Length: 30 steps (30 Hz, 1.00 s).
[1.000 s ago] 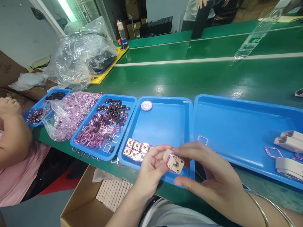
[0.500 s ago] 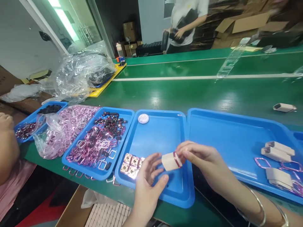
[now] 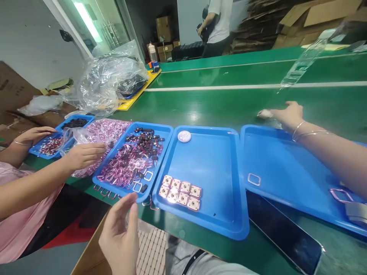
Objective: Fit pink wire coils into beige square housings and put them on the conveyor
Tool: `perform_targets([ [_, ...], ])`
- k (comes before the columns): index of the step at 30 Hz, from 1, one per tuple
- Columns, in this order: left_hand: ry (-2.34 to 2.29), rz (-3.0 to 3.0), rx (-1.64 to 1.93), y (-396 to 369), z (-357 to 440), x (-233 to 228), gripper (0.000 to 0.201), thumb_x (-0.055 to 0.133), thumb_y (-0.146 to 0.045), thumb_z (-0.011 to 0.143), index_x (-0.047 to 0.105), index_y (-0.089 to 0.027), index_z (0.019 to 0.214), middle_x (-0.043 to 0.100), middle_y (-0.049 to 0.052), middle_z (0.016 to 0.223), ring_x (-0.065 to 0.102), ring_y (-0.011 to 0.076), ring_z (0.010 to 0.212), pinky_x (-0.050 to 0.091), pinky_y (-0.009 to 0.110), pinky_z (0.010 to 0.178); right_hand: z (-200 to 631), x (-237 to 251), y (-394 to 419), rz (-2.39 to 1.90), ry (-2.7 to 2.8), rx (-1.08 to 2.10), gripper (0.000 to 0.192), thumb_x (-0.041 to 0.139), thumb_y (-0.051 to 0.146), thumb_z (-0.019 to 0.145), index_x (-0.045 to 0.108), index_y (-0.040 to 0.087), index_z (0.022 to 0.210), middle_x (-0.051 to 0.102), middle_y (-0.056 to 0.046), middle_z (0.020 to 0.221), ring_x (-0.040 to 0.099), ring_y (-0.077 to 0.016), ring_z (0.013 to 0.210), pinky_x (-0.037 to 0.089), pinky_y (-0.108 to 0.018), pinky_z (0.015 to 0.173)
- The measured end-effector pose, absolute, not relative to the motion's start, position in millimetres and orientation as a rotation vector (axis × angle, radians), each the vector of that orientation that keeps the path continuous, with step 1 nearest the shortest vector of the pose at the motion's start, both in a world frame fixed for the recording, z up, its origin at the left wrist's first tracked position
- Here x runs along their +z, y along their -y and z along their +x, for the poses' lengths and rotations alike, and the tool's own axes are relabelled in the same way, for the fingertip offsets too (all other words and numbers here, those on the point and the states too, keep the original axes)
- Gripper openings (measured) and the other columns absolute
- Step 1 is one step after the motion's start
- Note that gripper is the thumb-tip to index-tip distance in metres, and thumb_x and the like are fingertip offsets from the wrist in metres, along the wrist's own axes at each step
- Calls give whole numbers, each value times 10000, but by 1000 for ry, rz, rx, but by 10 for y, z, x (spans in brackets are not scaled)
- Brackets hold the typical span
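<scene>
My right hand (image 3: 289, 114) reaches over the green table beyond the right tray. Its fingertips grip one end of a small cream block (image 3: 265, 114), low over the tabletop. My left hand (image 3: 122, 229) hovers in front of the trays, above a carton, thumb and fingers apart, with nothing visible in it. Several square cream pieces with pinkish rims (image 3: 182, 198) lie in two rows in the middle blue tray (image 3: 200, 226). A round whitish disc (image 3: 184, 136) lies at that tray's back left corner.
Pink frames and black parts fill the left tray (image 3: 129, 164). A co-worker's hand (image 3: 86, 154) is over a bag of frames. The right tray (image 3: 275, 152) holds a silver frame (image 3: 254, 179) and a pink frame (image 3: 341, 194). A dark phone (image 3: 286, 229) lies in front. Another person stands behind.
My right hand has carried the cream block away from my left hand, out to the far right. My left hand has drawn back left. The co-worker's arms have come further into view.
</scene>
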State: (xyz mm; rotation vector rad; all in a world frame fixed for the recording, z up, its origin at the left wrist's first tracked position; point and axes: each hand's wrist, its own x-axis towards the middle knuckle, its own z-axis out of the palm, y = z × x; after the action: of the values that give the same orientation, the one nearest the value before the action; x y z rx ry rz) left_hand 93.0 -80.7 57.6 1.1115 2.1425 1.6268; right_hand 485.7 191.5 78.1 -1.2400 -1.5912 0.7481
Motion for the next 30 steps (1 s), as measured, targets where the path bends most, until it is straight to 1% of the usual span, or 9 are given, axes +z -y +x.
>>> perform_targets([
  [3, -2386, 1151, 1428, 841, 604, 472, 319, 635, -402, 800, 651, -207, 1052, 679, 61, 1053, 643, 224, 936, 499, 351, 880, 4459, 649, -1569, -1225, 1702, 759, 226, 576, 378, 891, 724, 214, 936, 692, -58, 969, 663, -253, 901, 512, -384, 762],
  [6, -2567, 1410, 932, 777, 349, 426, 336, 578, -382, 823, 641, -171, 1078, 663, 106, 1075, 610, 277, 981, 480, 415, 883, 3921, 479, -1006, -1070, 2000, 915, 252, 767, 250, 723, 740, 257, 974, 724, -49, 967, 683, -266, 847, 536, -420, 779],
  [8, -2571, 1587, 664, 682, 259, 447, 314, 574, -329, 818, 647, -162, 1074, 651, 116, 1074, 575, 293, 1029, 454, 434, 922, 3634, 367, -631, -841, 2437, 979, 512, 699, 166, 778, 603, 293, 1265, 605, -101, 1293, 640, -306, 1060, 537, -442, 845],
  [9, -2566, 1630, 583, 627, 239, 467, 294, 584, -310, 808, 657, -167, 1055, 645, 114, 1058, 562, 300, 1039, 442, 447, 936, 3533, 317, -482, -760, 2573, 931, 578, 673, 109, 780, 560, 310, 1309, 542, -116, 1373, 621, -322, 1103, 544, -446, 838],
  [13, -2585, 1642, 444, 400, 273, 541, 191, 648, -275, 758, 703, -203, 926, 620, 102, 962, 539, 330, 1002, 423, 493, 910, 3369, 176, -219, -627, 2728, 764, 508, 580, 46, 818, 564, 298, 1259, 503, -127, 1399, 647, -308, 1048, 568, -415, 772],
  [18, -2519, 1708, 451, 141, 367, 516, 219, 615, -143, 765, 686, -199, 964, 623, 87, 944, 548, 291, 979, 423, 430, 898, 3394, 155, -226, -735, 2575, 756, 166, 515, 123, 873, 617, 241, 928, 660, -88, 1032, 664, -261, 846, 553, -396, 711],
  [22, -2454, 1724, 557, -9, 386, 403, 278, 659, -149, 735, 661, -191, 1009, 637, 81, 960, 569, 274, 969, 436, 398, 884, 3443, 247, -244, -950, 2319, 1021, 148, 492, 220, 908, 619, 247, 977, 655, -79, 1029, 655, -242, 832, 537, -376, 698],
  [26, -2398, 1633, 749, -16, 372, 375, 214, 659, -181, 742, 661, -174, 957, 661, 64, 838, 620, 243, 830, 479, 378, 808, 3541, 404, -315, -1131, 1691, 1673, 282, 611, 434, 851, 648, 219, 1028, 704, -95, 973, 663, -262, 888, 529, -384, 764],
  [30, -2323, 1512, 1090, 119, 488, 586, 323, 606, -323, 831, 586, -162, 1110, 673, 84, 946, 648, 209, 869, 520, 319, 773, 3592, 538, -325, -1037, 1040, 2032, 346, 629, 475, 837, 657, 201, 1045, 709, -99, 964, 667, -233, 877, 528, -370, 791],
])
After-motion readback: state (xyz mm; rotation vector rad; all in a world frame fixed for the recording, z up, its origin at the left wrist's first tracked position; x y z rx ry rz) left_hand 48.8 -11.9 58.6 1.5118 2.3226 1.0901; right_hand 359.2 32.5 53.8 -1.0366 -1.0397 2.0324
